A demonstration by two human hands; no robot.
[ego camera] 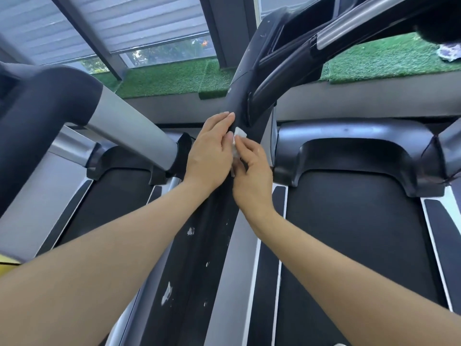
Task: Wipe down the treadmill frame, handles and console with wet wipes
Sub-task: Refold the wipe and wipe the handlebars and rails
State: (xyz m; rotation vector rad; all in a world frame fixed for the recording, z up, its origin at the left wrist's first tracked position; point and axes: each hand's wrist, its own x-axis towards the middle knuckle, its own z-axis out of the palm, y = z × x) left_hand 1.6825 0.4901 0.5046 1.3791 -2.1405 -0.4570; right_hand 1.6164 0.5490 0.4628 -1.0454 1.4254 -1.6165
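Two hands on black treadmill upright [212, 221]: left hand [209, 151] fingers straight, pressed together; right hand [252, 168] fingers pinching white wet wipe [239, 136] between both.

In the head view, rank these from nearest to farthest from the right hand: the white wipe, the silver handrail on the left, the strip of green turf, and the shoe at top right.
Measured from the right hand:
1. White wipe, pinched at its fingertips against the black upright.
2. Silver handrail, to the left, past the left hand.
3. Green turf, above, along the window.
4. Shoe, far upper right corner.
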